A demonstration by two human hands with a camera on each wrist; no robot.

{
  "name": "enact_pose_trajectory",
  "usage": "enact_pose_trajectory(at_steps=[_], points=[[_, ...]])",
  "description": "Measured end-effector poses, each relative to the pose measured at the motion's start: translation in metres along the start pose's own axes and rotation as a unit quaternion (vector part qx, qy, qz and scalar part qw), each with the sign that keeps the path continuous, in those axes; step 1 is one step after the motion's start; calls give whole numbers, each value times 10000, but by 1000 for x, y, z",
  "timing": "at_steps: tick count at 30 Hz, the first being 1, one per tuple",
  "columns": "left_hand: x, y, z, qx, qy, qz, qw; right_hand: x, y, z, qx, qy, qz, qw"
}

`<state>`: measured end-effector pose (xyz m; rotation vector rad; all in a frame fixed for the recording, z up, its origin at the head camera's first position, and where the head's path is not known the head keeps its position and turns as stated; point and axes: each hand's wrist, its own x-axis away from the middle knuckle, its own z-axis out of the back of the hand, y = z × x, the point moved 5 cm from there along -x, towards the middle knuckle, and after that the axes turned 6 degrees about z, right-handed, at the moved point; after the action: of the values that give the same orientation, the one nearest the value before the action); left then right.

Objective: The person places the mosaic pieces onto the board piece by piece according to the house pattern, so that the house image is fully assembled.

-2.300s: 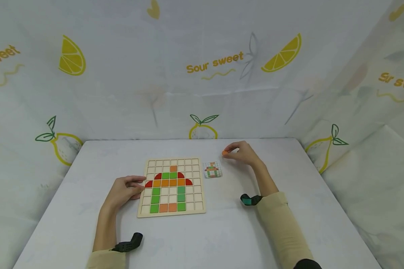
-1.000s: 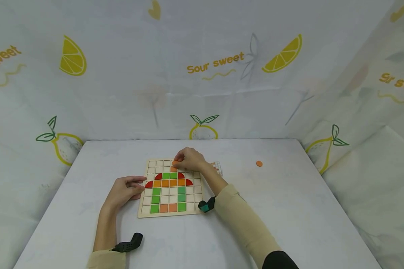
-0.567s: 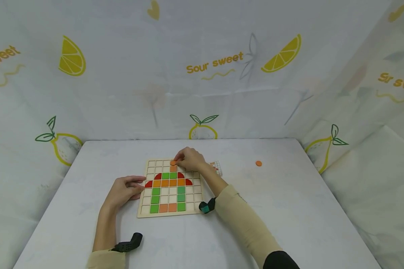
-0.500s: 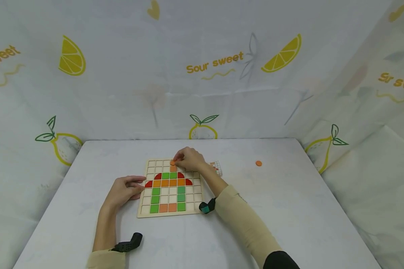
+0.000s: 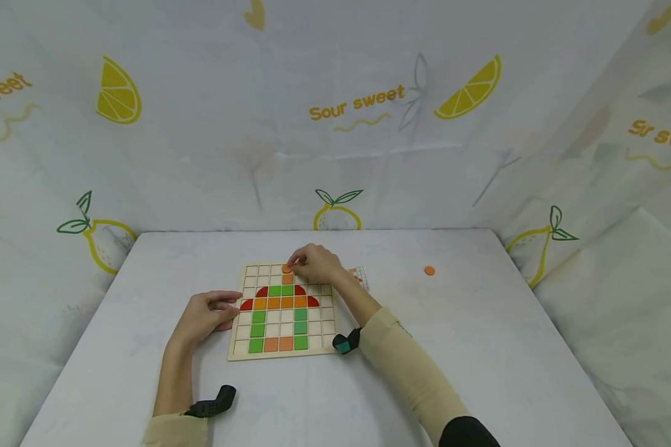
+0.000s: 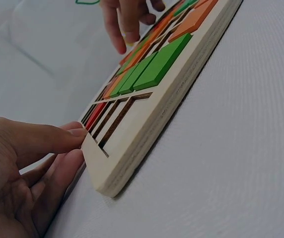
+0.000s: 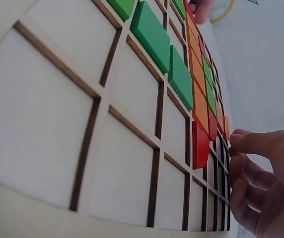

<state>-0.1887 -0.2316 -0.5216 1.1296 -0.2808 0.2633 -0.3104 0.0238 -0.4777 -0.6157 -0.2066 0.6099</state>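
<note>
The wooden grid board (image 5: 325, 323) lies flat on the table, with green, orange and red tiles set in a mushroom-like pattern. An orange disc (image 5: 287, 269) is in the top row, directly above an orange square tile (image 5: 287, 279). My right hand (image 5: 315, 263) has its thumb and finger pinched at that disc; the right wrist view shows the orange disc (image 7: 226, 127) close to the thumb tip. On the board's left edge rest the fingertips of my left hand (image 5: 204, 316). In the left wrist view the left hand (image 6: 37, 158) touches the edge near the front corner.
A second orange disc (image 5: 429, 270) lies on the table to the right. A small pattern card (image 5: 360, 276) is partly hidden behind my right forearm. White cloth with lemon prints (image 5: 335, 155) hangs behind the table.
My right hand has carried an orange disc from right of the card to the board's top row, where it has shifted slightly left. A second disc shows on the right. The left hand stays put.
</note>
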Motion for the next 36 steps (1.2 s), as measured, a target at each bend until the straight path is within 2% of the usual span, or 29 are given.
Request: enact_pose_trajectory(at_steps=[3, 7, 12, 19, 32, 36], points=[[0, 0, 0, -3, 7, 7, 10000, -1, 0, -3, 60, -285, 150, 9995], [0, 0, -1, 1, 19, 60, 10000, 0, 2, -5, 89, -529, 149, 9984], [0, -2, -1, -17, 42, 66, 10000, 4, 3, -3, -81, -343, 56, 9994], [-1, -1, 0, -26, 33, 35, 10000, 7, 4, -1, -190, 11, 163, 9997], [-3, -2, 0, -53, 58, 96, 9999, 10, 3, 2, -173, 65, 140, 9997], [-3, -1, 0, -48, 38, 107, 9999, 11, 4, 2, -180, -197, -17, 9996]])
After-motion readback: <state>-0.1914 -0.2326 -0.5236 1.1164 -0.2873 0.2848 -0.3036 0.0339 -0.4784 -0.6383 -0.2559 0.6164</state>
